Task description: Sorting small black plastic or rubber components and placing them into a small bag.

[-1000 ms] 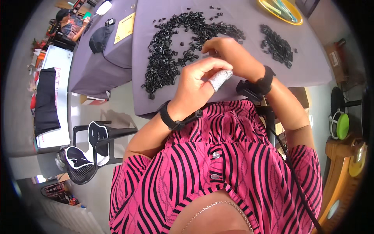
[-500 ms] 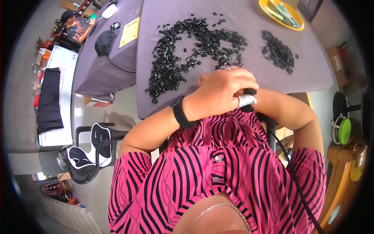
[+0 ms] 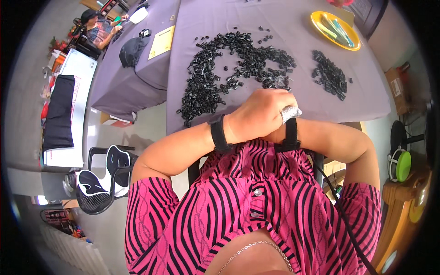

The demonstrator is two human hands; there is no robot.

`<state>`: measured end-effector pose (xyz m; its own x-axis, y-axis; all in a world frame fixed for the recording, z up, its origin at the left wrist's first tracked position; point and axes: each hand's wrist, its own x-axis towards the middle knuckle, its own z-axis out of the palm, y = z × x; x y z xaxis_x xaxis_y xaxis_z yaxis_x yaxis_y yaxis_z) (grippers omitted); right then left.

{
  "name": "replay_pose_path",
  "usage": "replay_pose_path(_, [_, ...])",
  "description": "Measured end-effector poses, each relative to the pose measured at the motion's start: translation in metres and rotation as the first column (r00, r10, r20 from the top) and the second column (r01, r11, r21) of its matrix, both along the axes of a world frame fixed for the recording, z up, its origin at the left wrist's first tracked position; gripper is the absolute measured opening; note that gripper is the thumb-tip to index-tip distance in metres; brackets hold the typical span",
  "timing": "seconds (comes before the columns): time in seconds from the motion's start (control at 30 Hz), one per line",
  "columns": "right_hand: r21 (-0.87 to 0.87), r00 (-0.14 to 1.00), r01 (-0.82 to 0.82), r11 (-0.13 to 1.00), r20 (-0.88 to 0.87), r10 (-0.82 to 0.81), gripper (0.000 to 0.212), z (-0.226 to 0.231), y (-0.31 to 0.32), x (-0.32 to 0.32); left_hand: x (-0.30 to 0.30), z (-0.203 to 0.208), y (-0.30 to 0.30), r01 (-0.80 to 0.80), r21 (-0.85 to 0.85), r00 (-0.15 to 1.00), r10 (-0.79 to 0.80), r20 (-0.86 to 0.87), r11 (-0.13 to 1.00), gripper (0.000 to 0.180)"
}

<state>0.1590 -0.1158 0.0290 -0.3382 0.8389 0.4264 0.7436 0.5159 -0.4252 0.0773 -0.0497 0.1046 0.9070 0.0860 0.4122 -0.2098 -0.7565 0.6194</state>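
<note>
My left hand [image 3: 261, 112] is closed, its fingers curled down and turned from view, over the near edge of the table. A crinkled silver wrap [image 3: 290, 114] shows at its thumb side. Beneath it lies my right hand [image 3: 274, 135], nearly all hidden; its fingers do not show. Each wrist wears a black band, the left band [image 3: 220, 133] and the right band [image 3: 291, 134]. Just beyond my hands, small black tube-like pieces [image 3: 201, 87] spread in a wide, uneven heap. A smaller pile of longer black pieces [image 3: 331, 77] lies to the right.
A yellow bowl [image 3: 316, 20] with pale strips stands at the far right of the cloth-covered table [image 3: 353, 103]. On the left table are a black cap [image 3: 132, 51] and a yellow sheet [image 3: 161, 42]. A person [image 3: 97, 34] sits beyond; a chair [image 3: 103, 183] stands at left.
My left hand has closed more and sits over the right hand, covering it. The right wristband now shows more fully. The whole view has shifted slightly, and a pink thing appears at the top right.
</note>
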Motion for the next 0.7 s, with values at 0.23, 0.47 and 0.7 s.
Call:
replay_pose_path(0.23, [-0.010, 0.985, 0.024, 1.000, 0.173, -0.022, 0.019, -0.003, -0.005, -0.011, 0.005, 0.013, 0.016, 0.067, -0.153, 0.970, -0.100, -0.221, 0.986, 0.011])
replay_pose_path(0.47, [0.007, 0.935, 0.083, 0.997, 0.346, -0.081, 0.020, -0.004, -0.004, -0.027, 0.009, 0.031, 0.026, 0.151, -0.240, 0.846, -0.251, -0.470, 0.959, 0.015])
replay_pose_path(0.7, [-0.562, 0.926, 0.377, 0.737, 0.237, -0.293, 0.034, 0.060, -0.019, -0.042, 0.003, 0.044, 0.019, 0.232, -0.254, 0.780, -0.336, -0.528, 0.939, 0.016])
